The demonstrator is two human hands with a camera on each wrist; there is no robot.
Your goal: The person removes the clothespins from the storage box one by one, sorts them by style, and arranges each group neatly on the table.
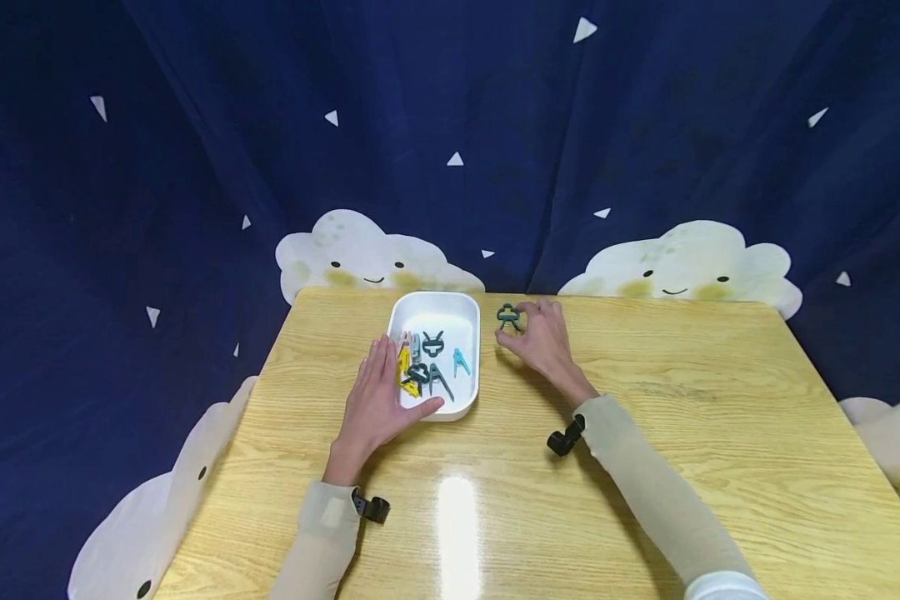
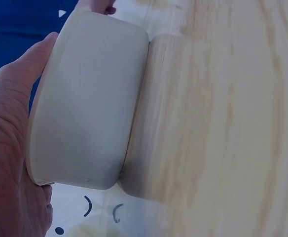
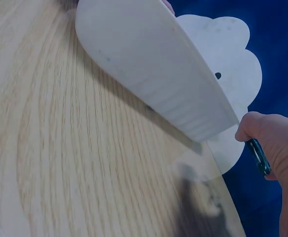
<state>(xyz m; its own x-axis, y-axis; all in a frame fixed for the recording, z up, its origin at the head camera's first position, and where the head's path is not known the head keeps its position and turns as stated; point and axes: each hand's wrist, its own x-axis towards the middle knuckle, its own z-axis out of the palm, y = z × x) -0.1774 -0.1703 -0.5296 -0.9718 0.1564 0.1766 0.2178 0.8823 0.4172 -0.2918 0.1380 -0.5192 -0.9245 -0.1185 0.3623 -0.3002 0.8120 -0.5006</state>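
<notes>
My right hand (image 1: 542, 337) pinches a dark green clip (image 1: 507, 316) between thumb and fingertips, just right of the white plastic box (image 1: 474, 333). In the right wrist view, part of the green clip (image 3: 257, 157) shows beneath the fingers. My left hand (image 1: 375, 400) touches the box's left side with straight fingers, its thumb stretched across the near corner. Inside the box lie several clips: dark green ones (image 1: 433, 344), yellow ones (image 1: 403, 360), a pale pink one, a grey-blue one (image 1: 416, 347) and a light blue one (image 1: 461, 362). The left hand hides part of the box's left side.
The box stands near the far edge of a wooden table (image 1: 645, 367). Behind it hangs a dark blue curtain (image 1: 420, 100) with white triangles and smiling clouds. Each wrist wears a small black camera (image 1: 561, 442).
</notes>
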